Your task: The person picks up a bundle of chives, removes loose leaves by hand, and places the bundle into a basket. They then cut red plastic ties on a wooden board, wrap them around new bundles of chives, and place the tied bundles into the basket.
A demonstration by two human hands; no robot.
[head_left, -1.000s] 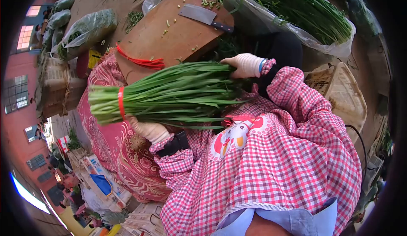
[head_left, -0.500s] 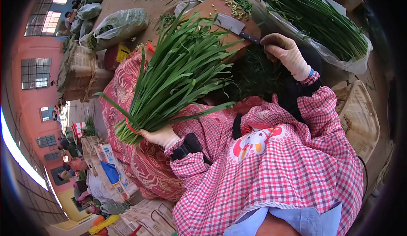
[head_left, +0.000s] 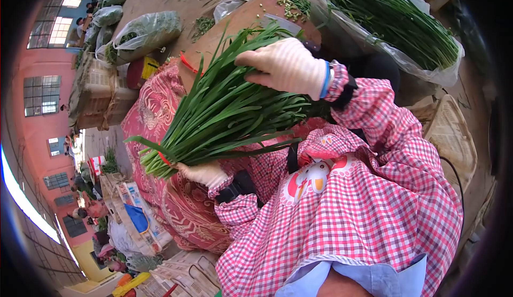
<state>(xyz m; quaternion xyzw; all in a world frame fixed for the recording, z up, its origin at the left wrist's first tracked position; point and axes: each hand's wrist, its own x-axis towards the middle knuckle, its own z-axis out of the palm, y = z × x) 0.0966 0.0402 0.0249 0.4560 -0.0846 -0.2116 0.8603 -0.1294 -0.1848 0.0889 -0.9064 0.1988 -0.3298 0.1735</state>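
A bunch of long flat green leaves, like garlic chives, lies slanted across my lap, its pale stem ends bound by a red band. My gloved left hand is closed around the bunch just beside that band. Over the upper leaves is my gloved right hand, its visible fingers stretched out and apart, seeming to touch them. Behind it a knife rests on a brown board; only part of the blade shows clearly.
Chopped green bits lie at the board's far edge. A clear plastic bag of long green stalks stands at upper right, above a pale plastic crate. Filled bags and wrapped boxes are at left, with people farther off.
My right hand has left the knife's handle and moved left over the leaves. The leaf tips have shifted lower and to the right; my left hand still holds the bound end.
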